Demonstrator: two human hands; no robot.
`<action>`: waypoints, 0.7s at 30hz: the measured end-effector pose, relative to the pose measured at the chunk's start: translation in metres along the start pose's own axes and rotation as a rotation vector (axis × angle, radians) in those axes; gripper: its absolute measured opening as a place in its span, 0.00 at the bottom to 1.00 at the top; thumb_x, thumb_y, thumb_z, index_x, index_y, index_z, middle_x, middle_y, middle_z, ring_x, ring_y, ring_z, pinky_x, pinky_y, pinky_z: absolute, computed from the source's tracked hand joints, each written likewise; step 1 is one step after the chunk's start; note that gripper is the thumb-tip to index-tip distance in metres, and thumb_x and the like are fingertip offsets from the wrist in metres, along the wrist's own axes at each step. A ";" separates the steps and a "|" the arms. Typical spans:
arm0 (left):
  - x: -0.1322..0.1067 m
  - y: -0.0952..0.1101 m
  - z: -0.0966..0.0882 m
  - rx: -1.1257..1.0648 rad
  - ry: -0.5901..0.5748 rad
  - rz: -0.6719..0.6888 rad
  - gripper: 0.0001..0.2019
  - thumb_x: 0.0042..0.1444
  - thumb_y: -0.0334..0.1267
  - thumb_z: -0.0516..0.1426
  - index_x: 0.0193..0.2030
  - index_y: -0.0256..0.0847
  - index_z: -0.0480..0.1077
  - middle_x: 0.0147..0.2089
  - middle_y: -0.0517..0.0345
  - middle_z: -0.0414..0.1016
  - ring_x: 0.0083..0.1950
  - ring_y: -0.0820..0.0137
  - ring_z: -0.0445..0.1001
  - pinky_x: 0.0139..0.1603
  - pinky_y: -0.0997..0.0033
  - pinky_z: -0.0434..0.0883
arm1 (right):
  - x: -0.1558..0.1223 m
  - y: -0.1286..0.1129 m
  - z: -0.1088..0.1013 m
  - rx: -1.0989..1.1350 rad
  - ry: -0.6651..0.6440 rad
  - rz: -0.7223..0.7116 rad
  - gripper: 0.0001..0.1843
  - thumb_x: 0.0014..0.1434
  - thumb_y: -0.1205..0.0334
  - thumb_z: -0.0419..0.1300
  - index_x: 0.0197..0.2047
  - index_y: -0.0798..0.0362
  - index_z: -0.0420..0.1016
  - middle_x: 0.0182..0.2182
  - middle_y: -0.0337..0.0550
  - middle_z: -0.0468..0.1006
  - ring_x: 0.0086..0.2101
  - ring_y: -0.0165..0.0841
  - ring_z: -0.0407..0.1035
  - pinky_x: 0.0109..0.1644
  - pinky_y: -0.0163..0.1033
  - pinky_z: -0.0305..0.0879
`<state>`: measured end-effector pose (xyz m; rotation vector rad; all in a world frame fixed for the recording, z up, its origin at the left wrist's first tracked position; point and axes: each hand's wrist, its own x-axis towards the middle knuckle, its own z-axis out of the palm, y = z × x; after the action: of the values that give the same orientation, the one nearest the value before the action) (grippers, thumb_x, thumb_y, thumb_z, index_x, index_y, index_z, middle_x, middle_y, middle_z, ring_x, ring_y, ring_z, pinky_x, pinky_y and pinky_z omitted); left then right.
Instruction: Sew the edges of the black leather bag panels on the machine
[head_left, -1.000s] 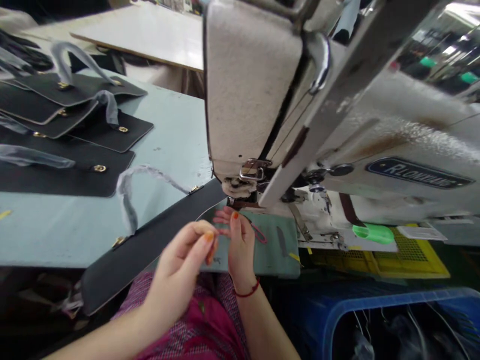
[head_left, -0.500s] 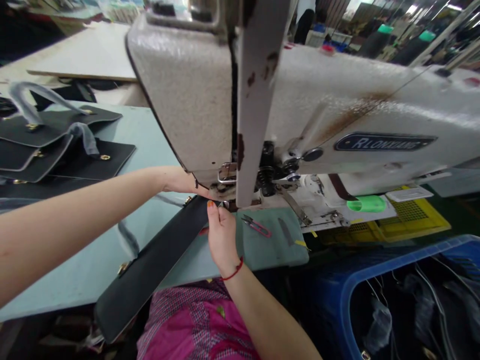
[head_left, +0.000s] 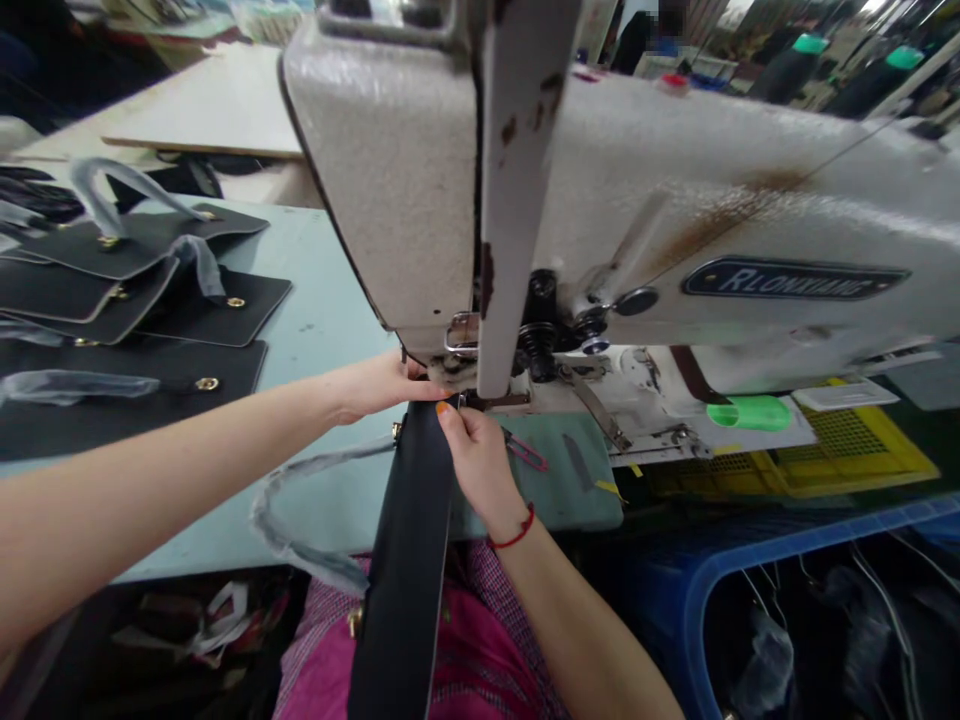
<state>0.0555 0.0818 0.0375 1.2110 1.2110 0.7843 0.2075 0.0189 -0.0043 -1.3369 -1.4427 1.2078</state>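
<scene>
A long black bag panel (head_left: 409,540) with a pale edge runs from under the sewing machine's head (head_left: 390,190) down over my lap. Its handle (head_left: 274,525), wrapped in clear plastic, loops out to the left from gold-coloured fittings. At the panel's far end, close to the presser foot, my left hand (head_left: 386,385) grips the left side, its fingertips partly behind the machine head. My right hand (head_left: 480,460) pinches the right edge there, thumb on top and the other fingers mostly hidden. The needle and stitching point are too obscured to make out.
Several black bag pieces (head_left: 202,310) with wrapped handles lie left on the pale green table (head_left: 315,270). Pink-handled thread snips (head_left: 527,452) and a grey blade (head_left: 577,460) lie right. A blue bin (head_left: 679,590) and yellow crate (head_left: 877,445) stand at the right.
The black panel has swung from a diagonal to nearly straight toward me, its near end now over my lap. Both hands have stayed at its far end, turning with it.
</scene>
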 end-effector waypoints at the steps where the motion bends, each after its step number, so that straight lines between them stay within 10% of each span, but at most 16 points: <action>1: -0.003 -0.003 0.001 0.002 -0.058 -0.009 0.11 0.39 0.38 0.70 0.33 0.43 0.80 0.39 0.53 0.83 0.45 0.56 0.80 0.51 0.56 0.76 | 0.001 -0.001 -0.004 -0.007 -0.023 0.002 0.24 0.62 0.50 0.52 0.19 0.52 0.54 0.17 0.33 0.55 0.22 0.25 0.50 0.25 0.34 0.42; 13: -0.001 -0.027 -0.009 -0.046 -0.082 0.057 0.20 0.47 0.46 0.67 0.48 0.45 0.78 0.49 0.53 0.81 0.57 0.58 0.74 0.63 0.59 0.67 | 0.005 -0.006 -0.030 -0.102 -0.195 -0.004 0.25 0.63 0.49 0.53 0.20 0.52 0.53 0.19 0.33 0.50 0.22 0.24 0.46 0.23 0.33 0.39; 21: -0.043 -0.104 -0.041 0.122 0.216 0.107 0.30 0.51 0.52 0.62 0.60 0.44 0.70 0.60 0.47 0.73 0.58 0.54 0.73 0.63 0.52 0.67 | -0.035 -0.003 -0.050 -0.174 -0.318 0.064 0.27 0.65 0.47 0.53 0.21 0.51 0.48 0.20 0.32 0.48 0.22 0.24 0.45 0.24 0.33 0.41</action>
<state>-0.0092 0.0280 -0.0481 1.3248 1.3955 0.9510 0.2587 -0.0099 0.0113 -1.3593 -1.7745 1.4120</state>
